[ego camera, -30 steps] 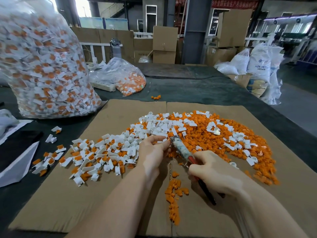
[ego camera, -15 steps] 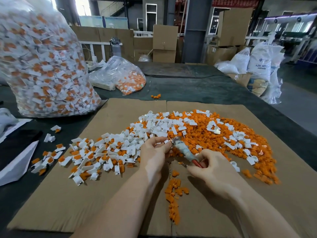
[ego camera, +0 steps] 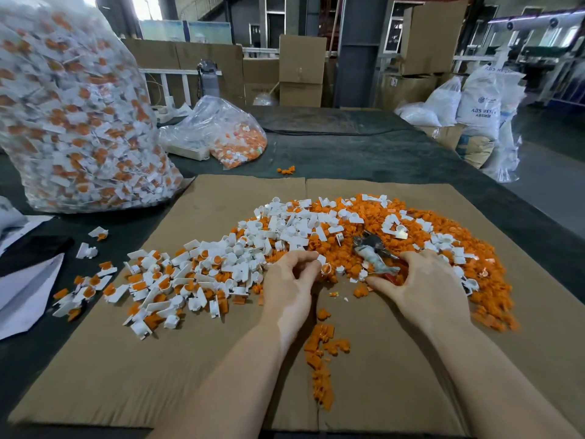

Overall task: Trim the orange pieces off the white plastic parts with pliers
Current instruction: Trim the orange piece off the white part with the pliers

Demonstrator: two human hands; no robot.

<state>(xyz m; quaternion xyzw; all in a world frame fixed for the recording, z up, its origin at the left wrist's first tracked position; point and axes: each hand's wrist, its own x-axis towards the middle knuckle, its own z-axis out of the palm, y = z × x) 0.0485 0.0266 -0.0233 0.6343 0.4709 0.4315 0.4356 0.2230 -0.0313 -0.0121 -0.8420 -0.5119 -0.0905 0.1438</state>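
On a brown cardboard sheet [ego camera: 158, 375] lies a heap of white plastic parts with orange pieces [ego camera: 196, 274] to the left and a spread of cut orange pieces [ego camera: 443, 242] to the right. My right hand [ego camera: 424, 286] grips the red handles of the pliers [ego camera: 373, 255], whose jaws point away over the orange heap. My left hand [ego camera: 291, 283] has its fingers curled, pinching a small white part [ego camera: 323, 264] at the fingertips. A short trail of orange offcuts [ego camera: 319, 353] lies between my forearms.
A large clear bag of untrimmed parts [ego camera: 72, 115] stands at the back left, and a smaller bag [ego camera: 228, 134] lies behind the cardboard. Loose parts [ego camera: 85, 286] sit off the sheet's left edge beside white paper [ego camera: 28, 293]. Boxes and sacks stand beyond the dark table.
My right hand has carried the pliers to the right, away from my left hand, and lowered them onto the orange heap. The left hand stayed near the pile's front edge.
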